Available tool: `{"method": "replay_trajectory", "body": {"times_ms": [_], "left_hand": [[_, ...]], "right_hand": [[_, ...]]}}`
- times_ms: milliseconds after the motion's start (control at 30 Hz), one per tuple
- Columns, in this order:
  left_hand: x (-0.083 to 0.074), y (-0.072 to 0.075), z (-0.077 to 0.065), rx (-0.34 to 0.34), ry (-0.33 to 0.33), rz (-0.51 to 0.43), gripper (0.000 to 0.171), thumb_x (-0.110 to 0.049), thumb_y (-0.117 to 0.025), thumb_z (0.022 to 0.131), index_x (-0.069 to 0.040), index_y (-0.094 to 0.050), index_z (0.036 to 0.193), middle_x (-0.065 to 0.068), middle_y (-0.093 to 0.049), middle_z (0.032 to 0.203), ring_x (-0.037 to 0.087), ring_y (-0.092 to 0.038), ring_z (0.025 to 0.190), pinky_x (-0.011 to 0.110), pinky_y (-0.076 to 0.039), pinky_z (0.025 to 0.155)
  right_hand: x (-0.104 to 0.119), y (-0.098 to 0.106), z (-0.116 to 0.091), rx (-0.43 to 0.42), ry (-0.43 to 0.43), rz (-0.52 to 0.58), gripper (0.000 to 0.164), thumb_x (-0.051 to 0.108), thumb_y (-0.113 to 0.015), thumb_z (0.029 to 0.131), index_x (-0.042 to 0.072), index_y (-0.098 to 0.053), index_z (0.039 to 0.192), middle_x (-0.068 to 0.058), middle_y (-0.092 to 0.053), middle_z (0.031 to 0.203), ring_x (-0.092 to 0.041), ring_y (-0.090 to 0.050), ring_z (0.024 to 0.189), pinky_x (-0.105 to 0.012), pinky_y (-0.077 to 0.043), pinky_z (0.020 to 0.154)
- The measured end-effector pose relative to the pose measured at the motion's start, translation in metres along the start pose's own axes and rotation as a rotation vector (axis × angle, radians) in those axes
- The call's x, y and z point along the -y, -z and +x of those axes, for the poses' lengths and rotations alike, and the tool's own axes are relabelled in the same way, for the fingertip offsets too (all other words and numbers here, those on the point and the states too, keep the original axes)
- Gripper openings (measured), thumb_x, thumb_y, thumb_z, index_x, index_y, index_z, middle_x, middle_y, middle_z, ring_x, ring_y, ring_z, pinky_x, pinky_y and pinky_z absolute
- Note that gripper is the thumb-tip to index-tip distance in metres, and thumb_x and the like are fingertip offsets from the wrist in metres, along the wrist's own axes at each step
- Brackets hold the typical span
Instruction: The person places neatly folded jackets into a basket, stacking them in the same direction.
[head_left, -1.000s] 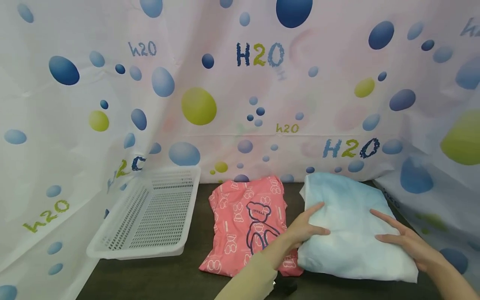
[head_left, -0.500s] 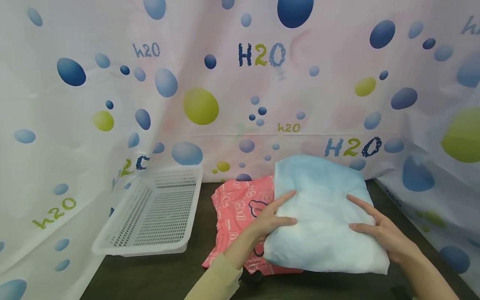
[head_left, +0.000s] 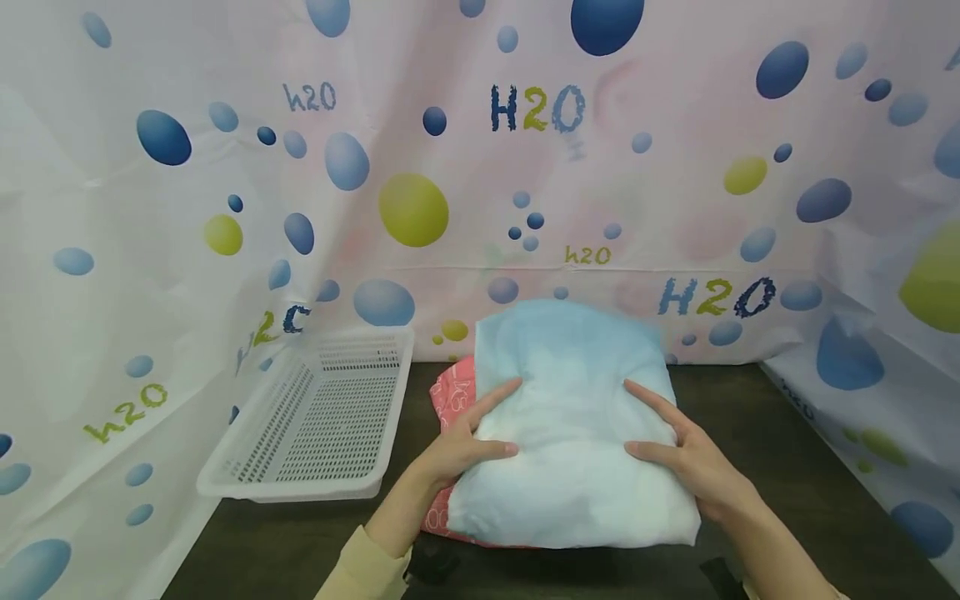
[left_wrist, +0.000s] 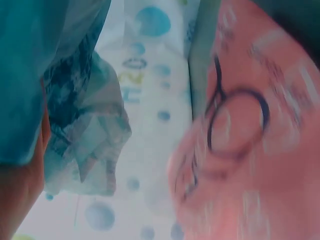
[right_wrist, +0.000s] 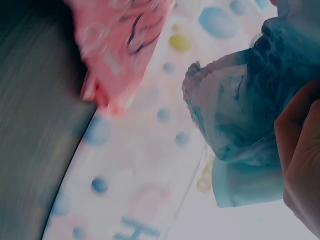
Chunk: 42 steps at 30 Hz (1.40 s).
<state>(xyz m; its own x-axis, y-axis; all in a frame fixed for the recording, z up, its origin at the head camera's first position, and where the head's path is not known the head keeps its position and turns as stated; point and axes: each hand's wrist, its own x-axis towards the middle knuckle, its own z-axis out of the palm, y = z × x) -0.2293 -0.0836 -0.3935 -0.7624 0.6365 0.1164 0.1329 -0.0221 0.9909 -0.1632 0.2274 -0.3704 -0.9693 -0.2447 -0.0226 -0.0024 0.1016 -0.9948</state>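
A puffy folded cloth (head_left: 570, 417), fading from light blue to white, is held up between both hands in the head view. My left hand (head_left: 457, 446) grips its left side, thumb and index finger on top and the other fingers hidden beneath. On the opposite side my right hand (head_left: 697, 462) has the same grip. Both wrist views look up at the bundle's gathered underside (left_wrist: 100, 140), which has darker blue patches. Below it lies a pink bear-printed bag (head_left: 453, 396), mostly covered in the head view; the left wrist view shows its printed face (left_wrist: 250, 175).
A white perforated plastic basket (head_left: 322, 433) stands on the dark table (head_left: 780, 450) at the left. Behind and along the sides hangs a white curtain (head_left: 480, 167) with blue and green spots and H2O lettering.
Both hands have carried the folded cloth leftward from the table's right side, so it now overlaps most of the pink bag. The basket stays in place; the head view has shifted slightly.
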Motion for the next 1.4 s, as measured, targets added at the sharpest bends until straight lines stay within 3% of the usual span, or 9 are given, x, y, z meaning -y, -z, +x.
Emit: {"method": "replay_trajectory", "body": {"times_ms": [167,300,500,600,667,900,1133,1233,1400], "left_hand": [[-0.004,0.032,-0.032,0.032,-0.075,0.075,0.080,-0.011,-0.068,0.090,-0.018,-0.025,0.157,0.008,-0.017,0.162,0.029,-0.013,0.147,0.057,-0.020,0.114],[-0.008,0.056,-0.055,0.006,-0.088,0.109,0.079,-0.010,-0.067,0.091,-0.013,-0.023,0.157,0.011,-0.010,0.163,0.036,0.005,0.147,0.073,-0.001,0.107],[-0.011,0.087,-0.084,-0.022,-0.087,0.096,0.071,-0.003,-0.063,0.092,-0.008,-0.028,0.154,0.016,-0.009,0.162,0.019,-0.008,0.146,0.053,-0.013,0.116],[-0.011,0.098,-0.097,0.005,-0.090,0.056,0.067,0.000,-0.059,0.094,-0.007,-0.029,0.154,0.015,-0.010,0.161,0.002,-0.035,0.124,0.027,-0.036,0.103],[-0.011,0.105,-0.106,0.018,-0.095,0.028,0.066,0.002,-0.056,0.094,-0.007,-0.029,0.154,0.011,-0.010,0.161,-0.002,-0.034,0.118,0.019,-0.039,0.094],[-0.020,0.140,-0.134,-0.070,-0.002,0.090,0.069,0.001,-0.054,0.096,-0.012,-0.024,0.156,0.000,-0.006,0.162,0.008,0.002,0.142,0.022,-0.028,0.104],[-0.036,0.185,-0.151,-0.091,0.045,0.123,0.068,0.003,-0.050,0.098,-0.018,-0.024,0.157,-0.012,-0.029,0.149,0.004,-0.043,0.126,0.027,-0.047,0.096],[-0.044,0.204,-0.157,-0.130,0.064,0.167,0.067,0.003,-0.049,0.098,-0.020,-0.026,0.156,-0.014,-0.033,0.145,0.006,-0.050,0.120,0.026,-0.048,0.093],[-0.049,0.234,-0.162,-0.273,0.128,0.330,0.063,-0.003,-0.058,0.095,-0.017,-0.036,0.152,0.001,-0.016,0.159,0.027,-0.013,0.144,0.049,-0.020,0.114]], "right_hand": [[0.002,-0.034,0.015,0.048,0.008,0.071,0.078,0.013,-0.065,0.093,0.023,-0.021,0.157,-0.024,-0.024,0.147,-0.024,-0.059,0.105,-0.042,-0.057,0.077],[0.003,-0.064,0.027,0.060,0.013,0.114,0.078,0.012,-0.066,0.092,0.026,-0.025,0.156,-0.021,-0.025,0.149,-0.028,-0.055,0.109,-0.041,-0.055,0.079],[0.004,-0.098,0.042,0.089,0.044,0.150,0.076,0.012,-0.068,0.090,0.027,-0.031,0.154,-0.020,-0.028,0.147,-0.028,-0.053,0.112,-0.040,-0.054,0.082],[0.003,-0.110,0.048,0.121,0.056,0.169,0.075,0.011,-0.067,0.090,0.026,-0.030,0.154,-0.020,-0.031,0.145,-0.026,-0.055,0.111,-0.040,-0.055,0.083],[0.003,-0.118,0.053,0.145,0.062,0.172,0.075,0.011,-0.066,0.091,0.027,-0.030,0.154,-0.020,-0.031,0.145,-0.026,-0.055,0.111,-0.041,-0.055,0.083],[0.005,-0.155,0.082,0.188,0.087,0.173,0.073,0.014,-0.067,0.091,0.032,-0.033,0.153,-0.018,-0.033,0.146,-0.028,-0.056,0.111,-0.043,-0.055,0.082],[0.017,-0.195,0.115,0.202,0.131,0.151,0.072,0.013,-0.065,0.091,0.034,-0.033,0.152,-0.018,-0.030,0.151,-0.033,-0.051,0.118,-0.048,-0.051,0.087],[0.024,-0.216,0.131,0.193,0.142,0.142,0.071,0.011,-0.065,0.091,0.036,-0.036,0.151,-0.015,-0.027,0.153,-0.033,-0.046,0.125,-0.051,-0.046,0.095],[0.028,-0.249,0.159,0.182,0.142,0.140,0.072,0.009,-0.066,0.090,0.038,-0.037,0.150,-0.012,-0.028,0.154,-0.032,-0.041,0.131,-0.052,-0.041,0.101]]}}
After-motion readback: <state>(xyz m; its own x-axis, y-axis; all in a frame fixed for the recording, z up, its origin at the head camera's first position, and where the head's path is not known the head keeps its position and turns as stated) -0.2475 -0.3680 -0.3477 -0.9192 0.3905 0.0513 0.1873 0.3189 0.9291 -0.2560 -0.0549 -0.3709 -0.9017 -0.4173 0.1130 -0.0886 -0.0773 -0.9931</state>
